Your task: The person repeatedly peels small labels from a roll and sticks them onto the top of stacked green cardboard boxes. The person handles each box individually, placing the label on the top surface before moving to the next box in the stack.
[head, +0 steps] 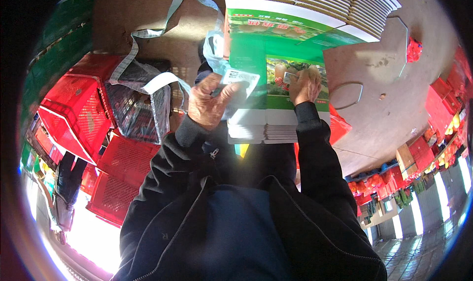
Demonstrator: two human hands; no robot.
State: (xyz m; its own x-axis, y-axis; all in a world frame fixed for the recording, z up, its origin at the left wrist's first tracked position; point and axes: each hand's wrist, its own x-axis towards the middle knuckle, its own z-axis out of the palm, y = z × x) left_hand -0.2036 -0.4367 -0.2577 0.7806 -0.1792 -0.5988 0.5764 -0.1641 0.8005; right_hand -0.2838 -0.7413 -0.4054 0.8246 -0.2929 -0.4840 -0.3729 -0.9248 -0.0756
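Between thumb and fingers, my left hand pinches a white printed sticker label, just left of a stack of flat cardboard cartons. The cartons are green with a fruit picture. My right hand rests on the picture of the top carton, its fingers bent, beside a small white label; whether it grips that label cannot be told. A long strip of label backing winds from near my left hand across the left side. More folded cartons lie fanned at the far end.
Red plastic crates and a black crate with clear plastic film stand at the left. A wire loop lies on the floor at the right. Farther right are rows of red crates and bags. Another person's dark-clad legs show at the lower left.
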